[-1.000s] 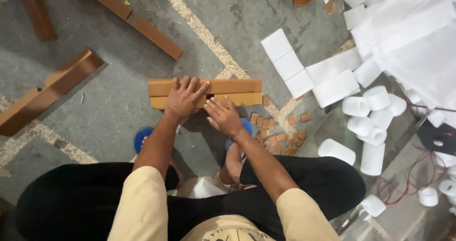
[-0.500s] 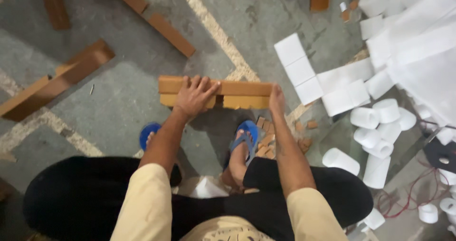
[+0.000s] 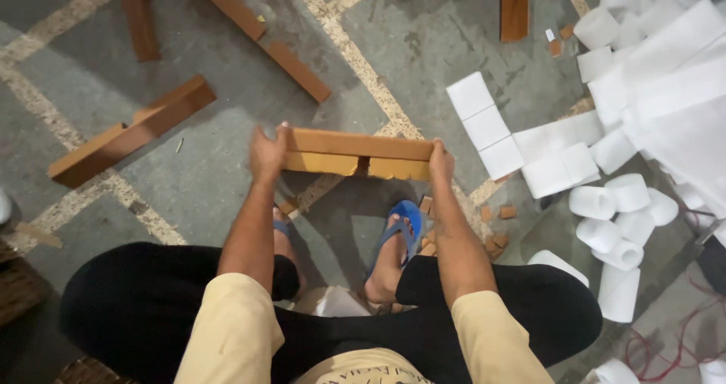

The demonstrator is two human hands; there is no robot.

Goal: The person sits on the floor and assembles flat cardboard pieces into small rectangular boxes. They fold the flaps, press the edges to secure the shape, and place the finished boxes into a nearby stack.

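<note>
Over grey concrete floor (image 3: pixel 227 172), both hands, left (image 3: pixel 268 155) and right (image 3: pixel 441 161), grip the wooden piece (image 3: pixel 359 153) at its ends.

We see no labels, signs or screens here. The nearest thing to packaging is a heap of white foam pieces (image 3: pixel 650 96) on the floor at the right: flat rectangular blocks (image 3: pixel 484 123) and short white cylinders (image 3: pixel 616 217) lying close together. All of them are plain white, with no markings we can make out.
</note>
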